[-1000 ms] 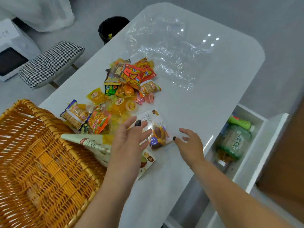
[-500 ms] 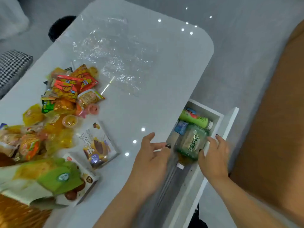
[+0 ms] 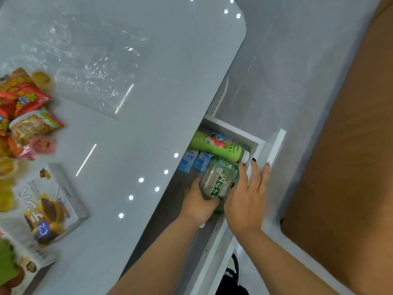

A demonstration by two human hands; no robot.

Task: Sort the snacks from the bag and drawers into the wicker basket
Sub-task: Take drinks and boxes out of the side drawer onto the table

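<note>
I cup the jar (image 3: pixel 220 180) in the drawer (image 3: pixel 274 145) between both hands — left hand (image 3: pixel 200 202) curled under it, right hand (image 3: pixel 247 194) flat-fingered against its side — to lift it steadily.

The green bottle (image 3: pixel 214 146) lying in the open drawer (image 3: pixel 265 145) is showing "HPP" in white letters near its cap end. The white snack packet (image 3: pixel 45 207) lying near the table's near left edge is showing "C2" on a purple round patch. The clear jar's (image 3: pixel 220 179) green label is carrying characters too blurred for reading
</note>
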